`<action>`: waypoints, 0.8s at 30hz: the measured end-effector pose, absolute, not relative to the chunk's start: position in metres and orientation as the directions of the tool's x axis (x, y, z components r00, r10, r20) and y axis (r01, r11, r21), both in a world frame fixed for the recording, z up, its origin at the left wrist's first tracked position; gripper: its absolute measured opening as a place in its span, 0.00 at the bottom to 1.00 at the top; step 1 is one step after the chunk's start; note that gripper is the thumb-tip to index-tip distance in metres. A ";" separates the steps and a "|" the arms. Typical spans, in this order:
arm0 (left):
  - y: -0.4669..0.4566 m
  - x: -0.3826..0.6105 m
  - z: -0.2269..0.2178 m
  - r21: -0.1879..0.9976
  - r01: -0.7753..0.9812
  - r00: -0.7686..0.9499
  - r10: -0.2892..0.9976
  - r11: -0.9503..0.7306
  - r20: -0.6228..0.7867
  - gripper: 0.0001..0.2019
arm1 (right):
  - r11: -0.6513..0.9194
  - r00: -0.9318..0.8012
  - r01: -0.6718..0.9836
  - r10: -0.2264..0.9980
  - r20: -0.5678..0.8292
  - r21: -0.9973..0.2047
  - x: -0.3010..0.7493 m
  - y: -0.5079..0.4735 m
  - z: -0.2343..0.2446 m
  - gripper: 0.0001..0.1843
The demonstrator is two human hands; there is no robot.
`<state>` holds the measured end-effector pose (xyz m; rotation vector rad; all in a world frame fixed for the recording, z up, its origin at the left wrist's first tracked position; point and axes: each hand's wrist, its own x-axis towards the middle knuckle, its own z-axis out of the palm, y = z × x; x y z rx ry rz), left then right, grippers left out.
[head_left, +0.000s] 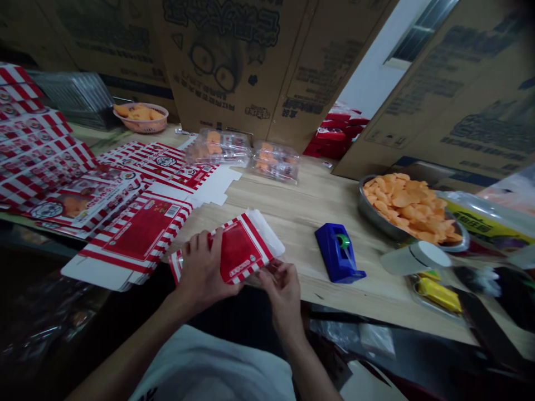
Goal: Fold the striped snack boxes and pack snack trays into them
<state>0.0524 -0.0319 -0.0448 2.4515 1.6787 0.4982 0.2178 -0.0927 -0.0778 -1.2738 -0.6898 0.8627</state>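
Observation:
A red-and-white striped carton (pixel 243 249) is tilted over the front edge of the table, its white end flap (pixel 267 236) sticking out on the right. My left hand (pixel 204 262) wraps around the carton from the left, thumb below and fingers on top. At the carton's near right corner my right hand (pixel 282 284) is closed, its fingertips pinching at the end; whether a flap edge or something thinner lies between them is hard to see. To the right stands a blue tape dispenser (pixel 334 253) with a green-cored roll.
Flattened striped cartons (pixel 137 231) and stacked cartons (pixel 37 145) fill the left. Clear packs (pixel 276 161) of orange pieces lie behind. A metal bowl (pixel 363 209) of orange pieces, a white jar (pixel 401 259) and a yellow packet (pixel 438 294) stand right; cardboard boxes (pixel 259 72) wall the back.

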 end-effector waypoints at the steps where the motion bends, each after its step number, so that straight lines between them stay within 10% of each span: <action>1: -0.041 0.054 -0.047 0.336 0.876 0.294 0.936 -0.345 0.193 0.55 | 0.069 0.522 -0.211 0.851 -0.052 -0.975 0.210 -0.095 -0.079 0.22; 9: -0.069 0.033 -0.089 0.914 0.321 0.359 0.925 -0.249 0.126 0.31 | -0.017 0.383 -0.236 0.917 -0.109 -0.972 0.215 -0.114 -0.086 0.26; 17: -0.074 0.023 -0.095 0.984 -0.088 0.463 0.881 0.155 -0.098 0.34 | -0.010 0.363 0.172 0.930 0.054 -0.985 0.210 -0.130 -0.106 0.20; 24: -0.066 0.031 -0.097 0.960 -0.157 0.337 0.926 0.232 -0.169 0.10 | 0.010 0.244 0.271 0.967 0.079 -0.962 0.210 -0.121 -0.094 0.09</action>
